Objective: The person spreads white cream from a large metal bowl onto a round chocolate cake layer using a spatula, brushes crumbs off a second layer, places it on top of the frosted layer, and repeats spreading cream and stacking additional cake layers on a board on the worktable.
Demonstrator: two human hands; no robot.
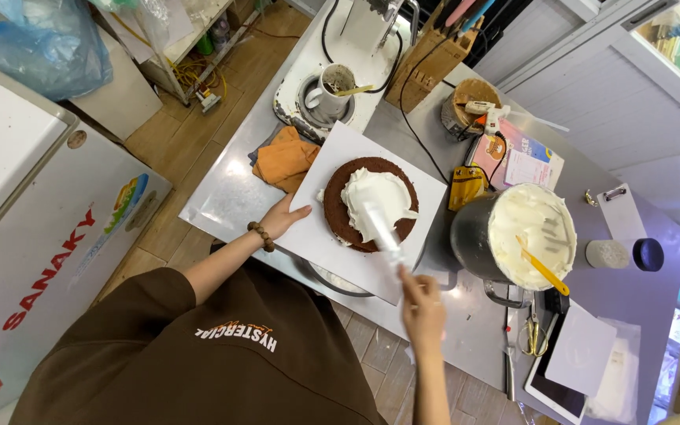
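A round chocolate cake [340, 220] lies on a white square board [332, 165] on the steel counter. White cream [379, 197] covers part of its top. My right hand [421, 303] grips a spatula [381, 230] whose blade rests in the cream. Fingers apart, my left hand [281, 219] presses flat on the left edge of the board and holds nothing. A beaded bracelet [260, 236] is on that wrist.
A steel pot [474, 236] of white cream with a yellow spatula [543, 269] stands right of the cake. An orange cloth [285, 160], a mug [332, 85], a knife block [426, 67], scissors [530, 334] and a tablet [560, 386] lie around. A freezer [33, 228] stands at left.
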